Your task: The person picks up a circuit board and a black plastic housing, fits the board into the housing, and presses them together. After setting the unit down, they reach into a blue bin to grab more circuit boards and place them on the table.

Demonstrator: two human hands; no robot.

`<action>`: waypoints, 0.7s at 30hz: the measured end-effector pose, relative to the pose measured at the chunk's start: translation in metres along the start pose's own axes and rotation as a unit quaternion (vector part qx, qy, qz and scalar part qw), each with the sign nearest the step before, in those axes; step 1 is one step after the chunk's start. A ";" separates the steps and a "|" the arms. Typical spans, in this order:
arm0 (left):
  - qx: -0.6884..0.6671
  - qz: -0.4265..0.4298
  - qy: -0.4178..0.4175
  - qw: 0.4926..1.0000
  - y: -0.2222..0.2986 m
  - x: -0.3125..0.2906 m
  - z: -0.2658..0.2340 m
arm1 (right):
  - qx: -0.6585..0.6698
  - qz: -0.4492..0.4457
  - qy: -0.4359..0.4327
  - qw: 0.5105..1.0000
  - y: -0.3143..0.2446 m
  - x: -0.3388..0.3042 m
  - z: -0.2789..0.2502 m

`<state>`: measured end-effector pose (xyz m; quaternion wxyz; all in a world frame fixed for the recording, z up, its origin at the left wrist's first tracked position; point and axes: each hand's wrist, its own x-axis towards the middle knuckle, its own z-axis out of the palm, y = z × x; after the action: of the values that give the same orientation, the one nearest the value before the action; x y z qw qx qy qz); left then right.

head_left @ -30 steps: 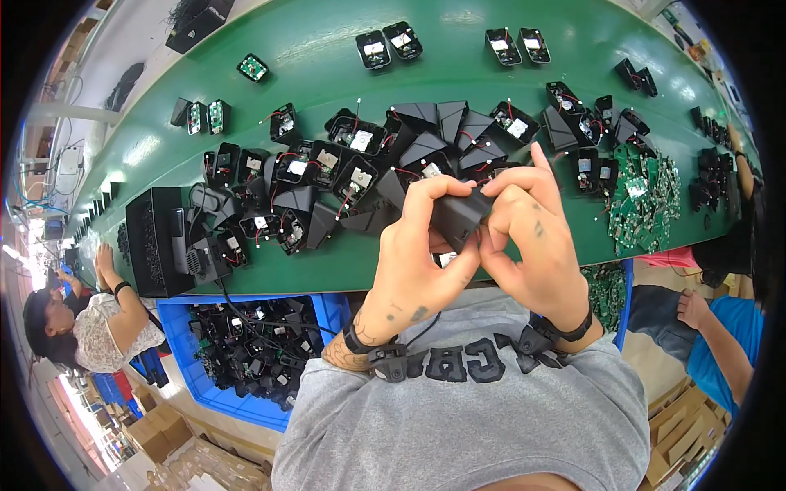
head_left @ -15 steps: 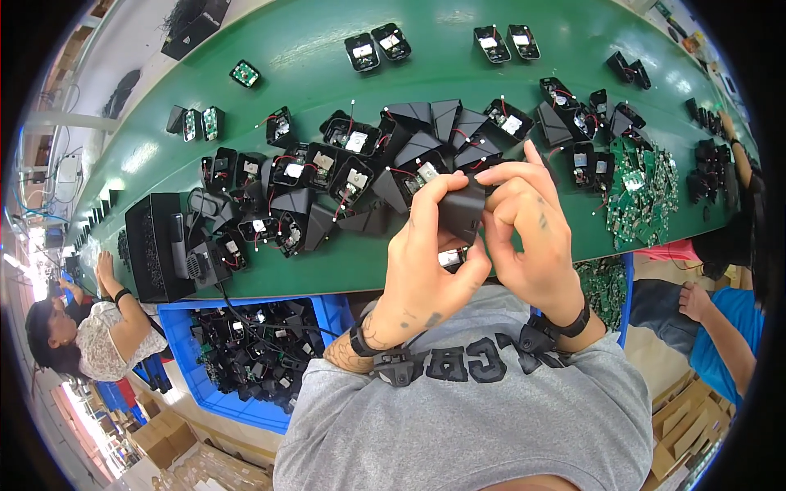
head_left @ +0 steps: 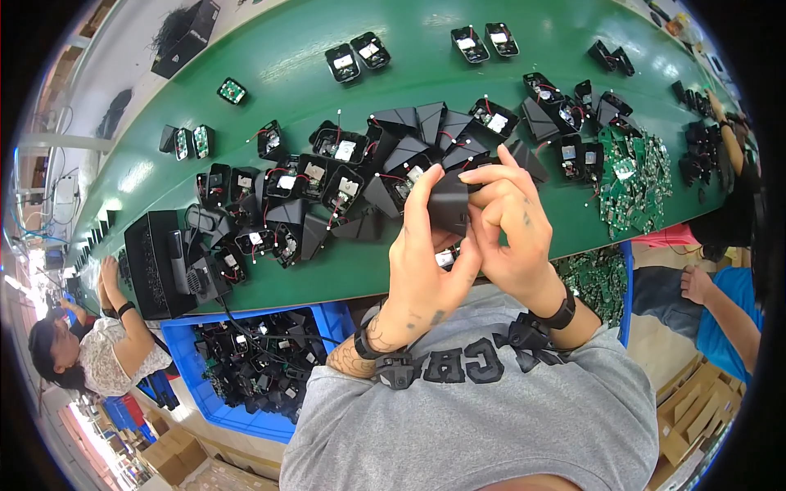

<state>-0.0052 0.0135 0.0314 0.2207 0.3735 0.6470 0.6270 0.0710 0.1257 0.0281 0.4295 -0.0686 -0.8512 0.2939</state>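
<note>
A black plastic housing is held up over the green table's near edge. My left hand is closed around its left side, with the thumb below. The fingertips and thumb of my right hand pinch at its right edge. A part with a white patch shows just beneath the housing, partly hidden by my left hand. Beyond my hands lies a heap of black housings, several open with red wires and white-topped parts inside.
Green circuit boards are piled at the right. A black box of small dark pieces stands left, beside a corded black device. Below the table edge sits a blue bin of black parts. Co-workers sit at both sides.
The view has shifted slightly, so the table things appear a little further left. My hands keep hold of the housing, and my right fingers have drawn somewhat closer to it.
</note>
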 end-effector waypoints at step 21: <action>-0.125 0.025 0.005 0.992 -0.010 -0.003 -0.010 | 0.030 0.111 -0.014 0.993 -0.002 0.004 -0.016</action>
<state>-0.0128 0.0059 0.0219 0.2466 0.3562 0.5549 0.7102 0.0813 0.1324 0.0394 0.3845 -0.1452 -0.8349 0.3662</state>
